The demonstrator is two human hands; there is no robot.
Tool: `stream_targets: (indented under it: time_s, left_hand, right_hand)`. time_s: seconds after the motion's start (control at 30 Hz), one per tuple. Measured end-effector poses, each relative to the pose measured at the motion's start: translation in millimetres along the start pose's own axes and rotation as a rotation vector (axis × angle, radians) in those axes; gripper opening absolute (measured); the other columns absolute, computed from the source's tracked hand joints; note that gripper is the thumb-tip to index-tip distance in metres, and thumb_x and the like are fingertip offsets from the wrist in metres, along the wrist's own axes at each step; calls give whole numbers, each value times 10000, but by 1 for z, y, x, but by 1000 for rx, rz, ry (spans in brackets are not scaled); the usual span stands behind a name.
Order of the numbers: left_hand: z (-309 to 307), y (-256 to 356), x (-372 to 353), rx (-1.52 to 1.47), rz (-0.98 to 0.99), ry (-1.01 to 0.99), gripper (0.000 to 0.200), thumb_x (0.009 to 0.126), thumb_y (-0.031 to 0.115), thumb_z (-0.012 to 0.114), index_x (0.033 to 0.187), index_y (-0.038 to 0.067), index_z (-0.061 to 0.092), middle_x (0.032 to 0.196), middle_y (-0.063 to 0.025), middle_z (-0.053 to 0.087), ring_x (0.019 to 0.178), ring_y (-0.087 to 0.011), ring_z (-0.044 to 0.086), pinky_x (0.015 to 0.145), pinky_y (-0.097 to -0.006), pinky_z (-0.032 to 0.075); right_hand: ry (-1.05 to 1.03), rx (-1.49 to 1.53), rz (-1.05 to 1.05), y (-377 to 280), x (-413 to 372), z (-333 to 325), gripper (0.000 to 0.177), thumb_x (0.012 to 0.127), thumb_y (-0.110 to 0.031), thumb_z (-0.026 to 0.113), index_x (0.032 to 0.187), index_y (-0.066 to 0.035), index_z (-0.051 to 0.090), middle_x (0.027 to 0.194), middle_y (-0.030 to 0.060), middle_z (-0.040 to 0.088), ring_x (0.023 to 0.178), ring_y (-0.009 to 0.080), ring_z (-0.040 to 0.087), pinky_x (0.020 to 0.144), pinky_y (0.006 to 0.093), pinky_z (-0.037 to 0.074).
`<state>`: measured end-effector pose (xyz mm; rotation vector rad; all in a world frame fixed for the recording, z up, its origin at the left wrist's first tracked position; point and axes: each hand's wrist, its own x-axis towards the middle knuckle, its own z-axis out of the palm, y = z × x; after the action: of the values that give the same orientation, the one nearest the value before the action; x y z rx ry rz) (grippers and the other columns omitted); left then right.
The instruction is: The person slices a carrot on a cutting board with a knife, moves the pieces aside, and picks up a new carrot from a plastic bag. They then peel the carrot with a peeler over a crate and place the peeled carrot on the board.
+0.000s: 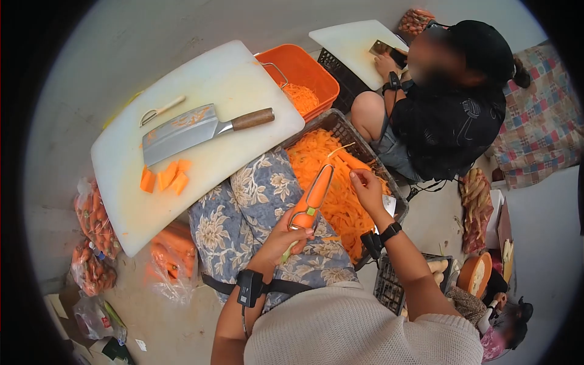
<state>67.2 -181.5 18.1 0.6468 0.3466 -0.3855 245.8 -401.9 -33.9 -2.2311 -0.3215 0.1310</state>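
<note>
Bright, even daylight from above, soft and almost shadowless. Mild overexposure on the white cutting board [207, 73] at upper left. Crisp at centre around the carrot [322, 185]. Strong fisheye bending toward the edges, black vignette filling every corner, faces blurred.

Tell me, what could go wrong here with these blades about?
1. The left hand holds a peeler on a carrot, with the right hand just past its tip; a slip might nick fingers.
2. The cleaver lies loose on the white cutting board, which seems to rest on the lap; a knee shift could send it sliding off.
</note>
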Motion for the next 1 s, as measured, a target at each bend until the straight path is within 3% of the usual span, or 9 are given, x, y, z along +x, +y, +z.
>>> stream_targets:
  time_s: [0.1,0.23,0.3,0.4,0.53,0.73,0.8,1.0]
  left_hand:
    - [-1,-2,1,13,26,-6,702,833,66,687,1412,71,291,860,-84,582,436,-60,432,395,-209,324]
    - [5,-5,4,41,74,9,703,822,60,701,1395,51,295,835,-60,587,441,-58,445,385,-203,322]
    - [5,-9,4,69,121,16,707,818,62,706,1392,44,294,826,-55,586,442,-57,447,382,-201,324]
    - [0,-12,7,152,141,24,708,812,77,720,1381,37,299,842,-49,579,447,-55,451,382,-199,333]
    - [-3,-13,7,132,103,12,774,796,44,726,1412,66,258,886,-55,547,449,-60,429,394,-200,341]
    - [-4,-11,6,130,96,6,844,743,109,791,1407,54,273,883,-43,540,464,-60,440,394,-200,347]
    - [-3,-9,5,115,98,6,860,722,146,816,1397,42,294,885,-37,537,474,-60,442,397,-201,349]
    - [-9,-13,7,69,132,-37,830,757,197,804,1400,45,301,882,-39,554,471,-59,444,400,-200,351]
  right_hand:
    - [-90,497,130,-62,-23,2,328,915,-330,642,889,-4,607,729,-18,554,662,51,519,587,218,431]
    - [-219,504,36,-105,-40,7,252,872,-254,708,876,-21,613,751,-25,565,652,29,515,570,194,422]
    - [-240,579,68,-123,-42,14,226,797,-158,784,854,-33,604,728,-42,545,622,12,500,551,162,402]
    - [-264,753,196,-128,-42,28,269,742,-100,820,867,-32,592,693,-51,516,602,12,497,538,149,394]
    - [-317,619,164,-133,-43,27,280,742,-81,815,876,-35,573,672,-58,497,596,11,489,538,156,396]
    - [-28,741,15,-135,-46,28,255,782,-65,777,808,-63,523,691,-43,511,587,9,469,535,165,396]
    - [20,568,-85,-137,-48,26,228,815,-49,740,808,-66,512,735,-24,532,633,24,500,573,175,419]
    - [-164,778,-3,-153,-52,30,225,823,-17,719,835,-67,500,788,2,559,727,63,548,658,203,453]
